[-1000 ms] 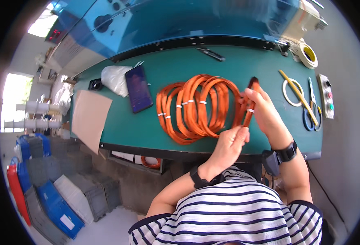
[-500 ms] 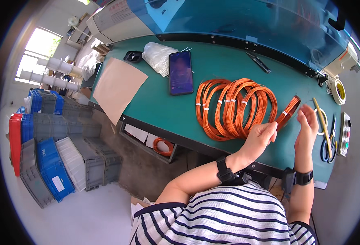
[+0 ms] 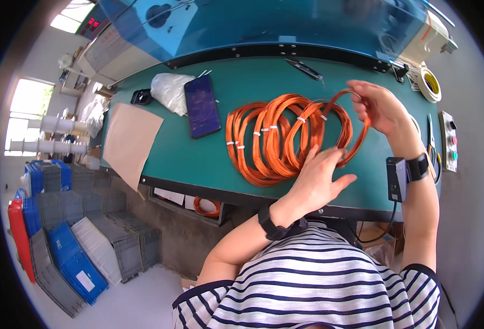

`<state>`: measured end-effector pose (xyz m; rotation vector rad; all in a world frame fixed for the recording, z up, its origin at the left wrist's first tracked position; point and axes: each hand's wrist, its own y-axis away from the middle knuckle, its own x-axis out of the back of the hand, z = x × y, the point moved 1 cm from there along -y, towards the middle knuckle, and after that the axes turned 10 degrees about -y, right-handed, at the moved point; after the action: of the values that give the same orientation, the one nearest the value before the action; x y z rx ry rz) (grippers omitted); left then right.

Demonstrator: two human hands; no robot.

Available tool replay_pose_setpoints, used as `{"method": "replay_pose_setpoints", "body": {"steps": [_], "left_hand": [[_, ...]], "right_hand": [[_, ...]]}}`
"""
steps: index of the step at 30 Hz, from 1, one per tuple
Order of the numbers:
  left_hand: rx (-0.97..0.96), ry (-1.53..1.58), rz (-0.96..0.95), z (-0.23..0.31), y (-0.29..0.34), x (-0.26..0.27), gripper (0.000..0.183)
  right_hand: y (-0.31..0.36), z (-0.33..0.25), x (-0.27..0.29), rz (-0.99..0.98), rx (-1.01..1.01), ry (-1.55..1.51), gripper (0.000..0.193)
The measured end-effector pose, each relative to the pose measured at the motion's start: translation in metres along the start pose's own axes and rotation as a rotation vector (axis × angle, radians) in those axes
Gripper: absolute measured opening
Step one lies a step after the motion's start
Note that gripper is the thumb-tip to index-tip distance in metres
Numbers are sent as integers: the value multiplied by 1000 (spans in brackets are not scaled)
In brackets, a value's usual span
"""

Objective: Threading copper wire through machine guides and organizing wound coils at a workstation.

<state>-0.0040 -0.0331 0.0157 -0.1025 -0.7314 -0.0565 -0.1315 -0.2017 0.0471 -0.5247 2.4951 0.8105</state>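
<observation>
Evidently, the 2 hands work apart at the right end of a row of overlapping copper-orange wire coils point(image 3: 269, 148) on the green tabletop point(image 3: 192, 164). The right hand point(image 3: 381, 109) curls its fingers round the right side of the end coil point(image 3: 362, 136), apparently lifted at a tilt; the left hand point(image 3: 317, 178) lies lower, fingers spread at the coils' near edge, thumb standing clear. Good handling probably calls for supporting the end coil at 2 places, so that its strands stay together, with a light left touch that spares the neighbouring loops. Pulling on the white ties point(image 3: 301, 119) is best avoided. Hard to make out are the wire behind the right fingers, the left fingertips' pressure, and the coil count, lost in overlap. Scissors point(image 3: 431, 131) are partly covered by the right forearm.
</observation>
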Motion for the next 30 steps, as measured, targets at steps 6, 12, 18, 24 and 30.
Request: {"method": "replay_pose_setpoints", "body": {"steps": [6,12,18,24,30], "left_hand": [[212,709,-53,2,-4,5,15],[200,824,-51,2,1,7,17],[188,988,-61,-5,3,7,16],[248,1014,-148,1,-1,15,17],[326,1126,-108,15,-30,20,20]], "right_hand": [[-16,19,-19,94,-8,-132,28],[-30,35,-8,125,270,140,24],[-45,56,-22,-24,361,63,29],[-48,65,-20,-89,452,-40,31],[-42,63,-20,-77,459,-64,30]]}}
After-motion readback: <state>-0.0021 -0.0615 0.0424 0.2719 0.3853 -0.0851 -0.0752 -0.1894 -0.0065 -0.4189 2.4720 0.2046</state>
